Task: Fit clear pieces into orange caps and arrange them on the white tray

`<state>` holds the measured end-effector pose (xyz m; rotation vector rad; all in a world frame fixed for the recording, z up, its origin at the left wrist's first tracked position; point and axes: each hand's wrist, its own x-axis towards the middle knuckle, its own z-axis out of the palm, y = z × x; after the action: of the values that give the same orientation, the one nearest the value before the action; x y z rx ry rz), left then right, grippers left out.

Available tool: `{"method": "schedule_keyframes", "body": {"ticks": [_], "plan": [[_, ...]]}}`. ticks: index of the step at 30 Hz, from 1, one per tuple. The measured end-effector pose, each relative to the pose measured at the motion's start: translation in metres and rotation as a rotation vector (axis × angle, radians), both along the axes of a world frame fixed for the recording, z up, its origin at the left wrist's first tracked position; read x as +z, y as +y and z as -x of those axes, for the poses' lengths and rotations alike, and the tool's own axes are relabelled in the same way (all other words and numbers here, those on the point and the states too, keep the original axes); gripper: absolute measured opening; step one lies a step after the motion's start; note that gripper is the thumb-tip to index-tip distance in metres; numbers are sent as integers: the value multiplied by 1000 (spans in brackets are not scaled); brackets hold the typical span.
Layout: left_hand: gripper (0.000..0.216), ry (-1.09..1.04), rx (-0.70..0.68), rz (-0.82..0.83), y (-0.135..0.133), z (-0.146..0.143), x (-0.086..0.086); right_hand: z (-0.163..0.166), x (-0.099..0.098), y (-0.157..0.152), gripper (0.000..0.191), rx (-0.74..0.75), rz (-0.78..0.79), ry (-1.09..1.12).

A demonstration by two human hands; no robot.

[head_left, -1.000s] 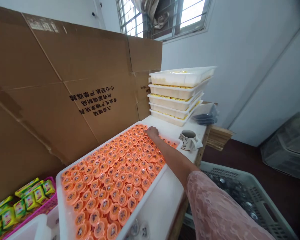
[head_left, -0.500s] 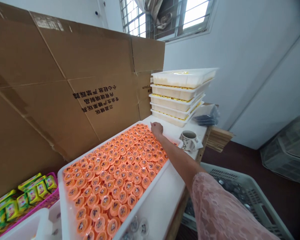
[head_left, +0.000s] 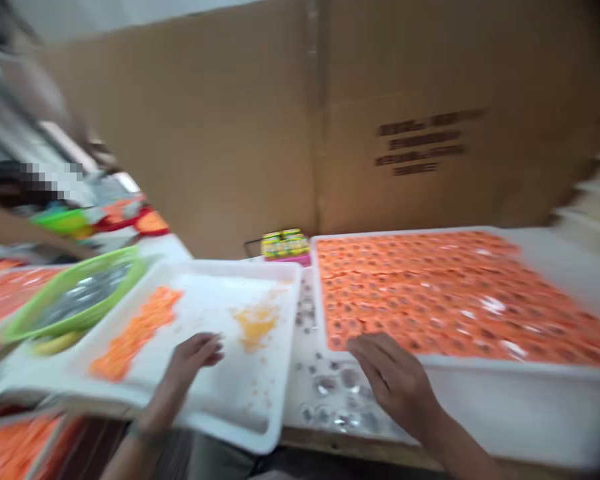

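The view is smeared by motion. My left hand [head_left: 187, 363] lies inside a shallow white tray [head_left: 260, 427], fingers stretched toward an orange-yellow smear; a strip of small orange cups [head_left: 137, 330] lies at that tray's left. My right hand [head_left: 393, 383] rests with fingers spread at the near left corner of a large white tray [head_left: 480, 393] filled with several orange-lidded cups [head_left: 455, 293]. Neither hand holds anything that I can see. Between the two trays several small clear lids [head_left: 330, 393] lie on the table.
A cardboard sheet [head_left: 230, 133] stands behind the table. A pink basket of yellow-green packets [head_left: 283, 245] sits at the back. A green basket [head_left: 75, 297] stands at the left. Another person's arm [head_left: 15, 230] works at the far left. More orange cups [head_left: 15, 450] show below left.
The camera has swung left and down. My right hand has come back from the far end of the orange-cup tray to its near corner. My left hand and the second tray have come into view.
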<state>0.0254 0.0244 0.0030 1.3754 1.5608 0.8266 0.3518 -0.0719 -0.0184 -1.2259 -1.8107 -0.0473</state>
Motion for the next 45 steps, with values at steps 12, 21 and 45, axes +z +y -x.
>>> {"method": "schedule_keyframes", "body": {"ticks": [12, 21, 45], "plan": [[11, 886, 87, -182, 68, 189, 37, 78, -82, -17, 27, 33, -52, -195], [28, 1073, -219, -166, 112, 186, -7, 81, -82, -18, 28, -43, -62, -316], [23, 868, -231, -415, 85, 140, -6, 85, -81, -19, 23, -30, 46, -239]]}}
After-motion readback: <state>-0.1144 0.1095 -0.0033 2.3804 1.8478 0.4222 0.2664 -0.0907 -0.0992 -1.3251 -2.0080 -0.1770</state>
